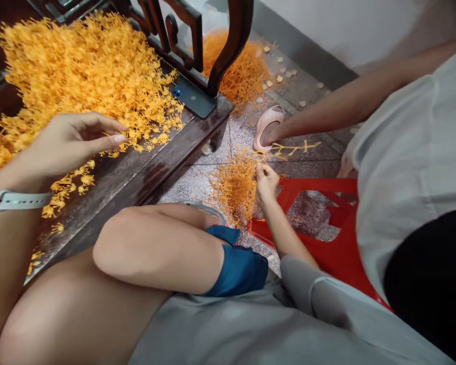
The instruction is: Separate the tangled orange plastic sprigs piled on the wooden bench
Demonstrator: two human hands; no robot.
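My left hand (pixel 81 136), with a pale watch band at the wrist, is over the near edge of a large heap of small yellow-orange plastic flower pieces (pixel 87 71). Its thumb and index fingertips are slightly apart, and I see nothing clearly held between them. My right hand (pixel 266 182) is closed in a pinch on a thin yellow branched plastic stem (pixel 296 148), which sticks out to the right. Just beside that hand, a tangle of bare orange stems (pixel 235 187) is piled on the floor.
The flower heap lies on a dark wooden bench (pixel 144 167) with a carved armrest (pixel 235 45). A phone (pixel 193 96) lies by the armrest. Another stem pile (pixel 231 66) is behind it. At right, another person's leg (pixel 327 106) is near a red plastic stool (pixel 319 248).
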